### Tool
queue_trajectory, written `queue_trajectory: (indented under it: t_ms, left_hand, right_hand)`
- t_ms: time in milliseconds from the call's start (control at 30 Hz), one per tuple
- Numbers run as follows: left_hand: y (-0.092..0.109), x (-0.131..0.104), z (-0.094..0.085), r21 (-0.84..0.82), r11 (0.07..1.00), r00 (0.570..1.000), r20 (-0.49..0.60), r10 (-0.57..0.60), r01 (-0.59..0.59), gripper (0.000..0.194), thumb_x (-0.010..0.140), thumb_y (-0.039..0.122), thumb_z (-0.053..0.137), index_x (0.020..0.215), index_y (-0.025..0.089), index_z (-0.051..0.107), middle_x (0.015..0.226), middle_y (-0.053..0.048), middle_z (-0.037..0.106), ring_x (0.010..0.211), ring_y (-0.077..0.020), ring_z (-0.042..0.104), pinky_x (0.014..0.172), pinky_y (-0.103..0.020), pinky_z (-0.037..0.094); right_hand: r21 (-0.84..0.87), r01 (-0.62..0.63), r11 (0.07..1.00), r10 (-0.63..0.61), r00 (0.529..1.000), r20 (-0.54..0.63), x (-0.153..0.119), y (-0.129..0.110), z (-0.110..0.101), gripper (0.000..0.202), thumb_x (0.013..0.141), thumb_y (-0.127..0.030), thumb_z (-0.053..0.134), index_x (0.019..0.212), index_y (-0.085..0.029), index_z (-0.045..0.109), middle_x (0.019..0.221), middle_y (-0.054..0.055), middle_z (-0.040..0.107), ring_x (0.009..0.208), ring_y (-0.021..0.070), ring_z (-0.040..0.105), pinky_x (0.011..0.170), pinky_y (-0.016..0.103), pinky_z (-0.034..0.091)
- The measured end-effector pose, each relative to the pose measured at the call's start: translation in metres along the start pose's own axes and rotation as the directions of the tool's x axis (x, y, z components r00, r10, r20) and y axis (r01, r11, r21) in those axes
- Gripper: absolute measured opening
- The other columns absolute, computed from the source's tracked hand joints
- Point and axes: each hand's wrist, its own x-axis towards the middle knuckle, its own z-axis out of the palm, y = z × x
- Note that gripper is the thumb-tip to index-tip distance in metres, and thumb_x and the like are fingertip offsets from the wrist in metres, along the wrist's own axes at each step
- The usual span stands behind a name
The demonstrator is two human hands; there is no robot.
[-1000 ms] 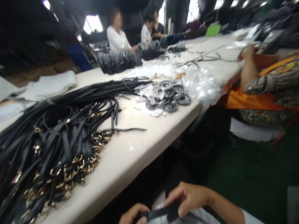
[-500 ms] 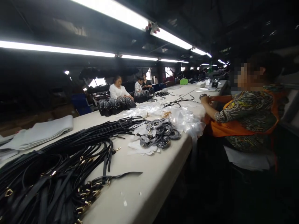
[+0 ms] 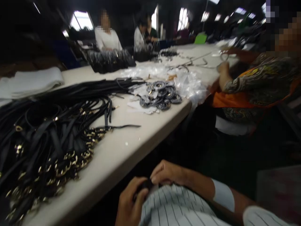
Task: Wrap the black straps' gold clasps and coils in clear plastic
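The heap of black belts [image 3: 47, 131] with gold buckles lies tangled near the edge of the surface [image 3: 131, 138]; pulling one belt free could likely drag others off. Below that edge, over the lap, the left hand [image 3: 128, 204] is clenched around a small dark strap [image 3: 143, 186], and the right hand [image 3: 168, 172] pinches its other end; the piece is blurred, so a slip could drop it to the floor. Rolled belts [image 3: 161, 94] lie on white paper further right. No bin or box shows clearly; dark bundles [image 3: 110, 59] stand far back.

Head cam, fwd-down, close over table [image 3: 131, 138] edge
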Motion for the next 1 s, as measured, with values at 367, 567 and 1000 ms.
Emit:
queue_trajectory:
  t_ms: [367, 567, 1000]
  left_hand:
    - [0.005, 0.002, 0.004, -0.080, 0.994, 0.996, 0.026, 0.083, -0.081, 0.021, 0.091, 0.016, 0.057, 0.110, 0.021, 0.064, 0.095, -0.003, 0.065, 0.085, -0.0145, 0.062, 0.075, -0.026, 0.049]
    - [0.005, 0.004, 0.001, -0.007, 0.991, 0.991, 0.025, 0.131, -0.131, 0.022, 0.091, 0.015, 0.057, 0.112, 0.019, 0.064, 0.097, -0.006, 0.065, 0.086, -0.0163, 0.062, 0.076, -0.029, 0.050]
    - [0.006, -0.003, 0.014, -0.012, 0.996, 0.996, 0.010, 0.086, -0.086, 0.022, 0.088, 0.016, 0.062, 0.110, 0.021, 0.067, 0.093, -0.005, 0.068, 0.082, -0.0175, 0.063, 0.073, -0.030, 0.051]
  right_hand:
    - [-0.130, 0.049, 0.990, -0.045, 0.999, 0.027, -0.002, -0.021, -0.001, 0.031, 0.073, -0.037, 0.077, 0.081, -0.007, 0.075, 0.042, -0.008, 0.039, 0.041, 0.0033, 0.028, 0.039, 0.020, 0.016]
    - [-0.171, 0.053, 0.984, -0.047, 0.998, 0.042, -0.002, -0.019, 0.001, 0.036, 0.075, -0.044, 0.076, 0.080, -0.008, 0.074, 0.043, -0.006, 0.045, 0.041, 0.0036, 0.035, 0.041, 0.019, 0.021]
    - [-0.188, 0.018, 0.982, -0.015, 1.000, 0.015, -0.004, -0.013, -0.010, 0.030, 0.069, -0.037, 0.080, 0.081, -0.009, 0.077, 0.052, -0.002, 0.058, 0.050, 0.0061, 0.045, 0.047, 0.019, 0.033]
